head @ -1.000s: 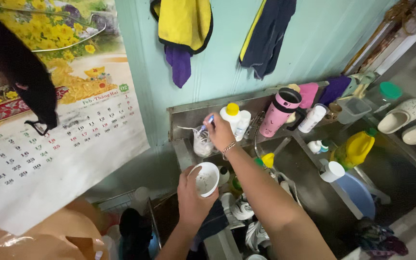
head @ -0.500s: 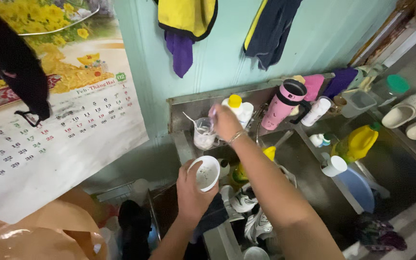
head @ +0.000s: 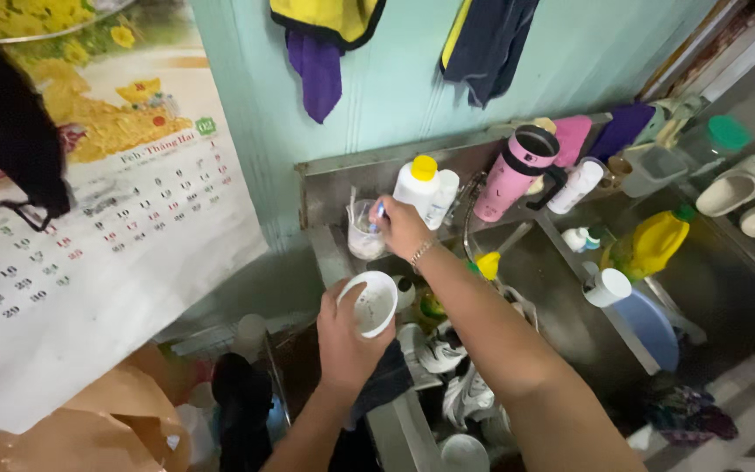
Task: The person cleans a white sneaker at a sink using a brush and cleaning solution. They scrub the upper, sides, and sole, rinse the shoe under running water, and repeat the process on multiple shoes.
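White cup [head: 370, 303] within left fingers [head: 339, 308]

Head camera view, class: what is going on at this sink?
A person stands at a steel sink. The left hand holds a small white cup tilted toward the camera. The right hand reaches to a clear cup on the ledge, touching something in it with a blue tip. A white bottle with a yellow cap stands just behind.

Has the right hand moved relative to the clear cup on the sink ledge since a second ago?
Yes. The right hand has come down onto the clear cup, which stands beside the white bottle; earlier it was slightly above.
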